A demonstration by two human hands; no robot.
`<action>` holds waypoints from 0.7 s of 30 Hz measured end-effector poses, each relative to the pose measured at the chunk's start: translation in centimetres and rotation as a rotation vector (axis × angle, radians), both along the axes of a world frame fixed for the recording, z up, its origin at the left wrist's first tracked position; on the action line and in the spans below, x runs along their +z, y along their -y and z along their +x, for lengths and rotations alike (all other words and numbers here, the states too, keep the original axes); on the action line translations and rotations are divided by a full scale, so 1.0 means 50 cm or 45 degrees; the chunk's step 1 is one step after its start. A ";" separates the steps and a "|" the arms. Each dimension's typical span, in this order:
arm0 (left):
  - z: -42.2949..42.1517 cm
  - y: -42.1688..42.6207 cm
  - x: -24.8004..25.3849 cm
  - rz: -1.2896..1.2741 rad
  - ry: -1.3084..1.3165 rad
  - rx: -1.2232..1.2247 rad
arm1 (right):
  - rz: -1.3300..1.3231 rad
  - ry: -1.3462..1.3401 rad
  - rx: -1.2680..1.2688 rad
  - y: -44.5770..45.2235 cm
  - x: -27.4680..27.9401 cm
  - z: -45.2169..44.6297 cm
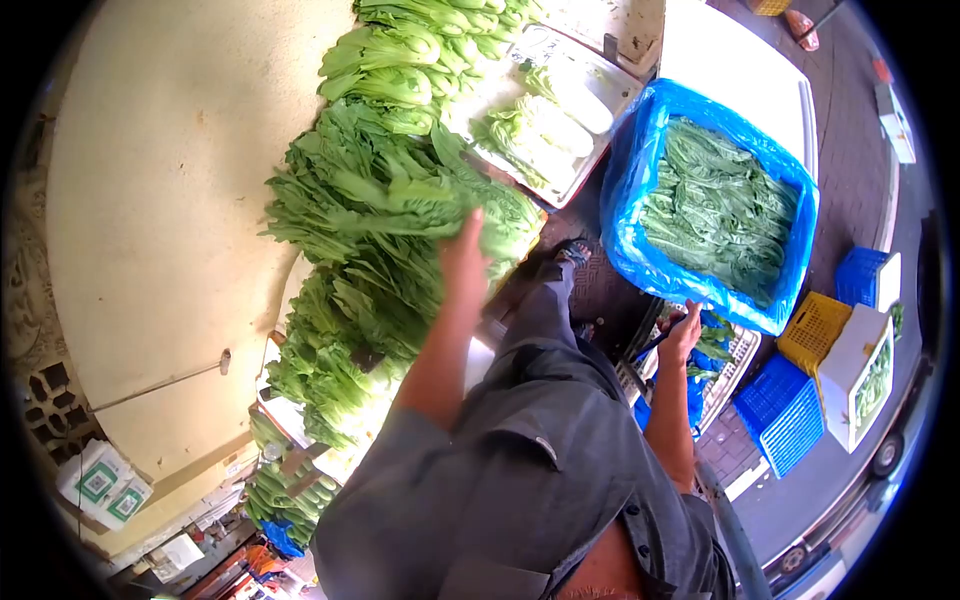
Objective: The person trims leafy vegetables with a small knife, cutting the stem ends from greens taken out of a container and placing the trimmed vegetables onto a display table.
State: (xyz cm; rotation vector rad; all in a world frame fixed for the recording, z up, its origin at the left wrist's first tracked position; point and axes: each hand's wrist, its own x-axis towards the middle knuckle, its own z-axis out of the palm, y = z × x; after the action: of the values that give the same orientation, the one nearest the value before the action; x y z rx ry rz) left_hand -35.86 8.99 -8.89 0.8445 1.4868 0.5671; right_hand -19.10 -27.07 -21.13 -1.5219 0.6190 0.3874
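Leafy greens (390, 200) are lying beside the white tray's (610, 85) lower-left edge, the left hand (465, 265) touching them, its blurred grip unclear. The right hand's (684, 332) fingers are curling beside the blue-lined crate's (625, 215) lower edge.

Dark grey shirt (480, 470), dark buttons (643, 551)

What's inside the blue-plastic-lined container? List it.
Dark green leafy vegetables fill the visible inside of the blue-plastic-lined container. Whatever lies beneath the top leaves is covered and can't be seen.
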 end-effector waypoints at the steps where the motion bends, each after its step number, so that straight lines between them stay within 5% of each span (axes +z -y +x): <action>1: 0.020 -0.021 -0.030 -0.022 -0.072 -0.064 | -0.007 -0.009 0.004 -0.001 -0.005 -0.001; 9: 0.015 -0.095 -0.286 0.273 -0.395 -0.412 | 0.036 -0.079 -0.053 0.009 -0.020 -0.027; 13: -0.004 -0.039 -0.188 0.215 -0.057 -0.277 | 0.066 -0.086 -0.164 -0.004 0.011 -0.016; 16: -0.039 0.009 -0.167 0.320 -0.106 -0.342 | 0.044 -0.058 -0.147 0.005 0.026 0.033; 21: 0.050 0.107 -0.118 0.153 0.188 -0.978 | 0.046 -0.013 -0.199 0.042 -0.028 0.128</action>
State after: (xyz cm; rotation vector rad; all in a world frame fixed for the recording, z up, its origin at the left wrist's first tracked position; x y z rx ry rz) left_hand -33.38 3.64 -14.76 1.3410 0.8951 0.1334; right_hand -12.70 -29.19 -22.55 -1.4273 0.7300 0.2855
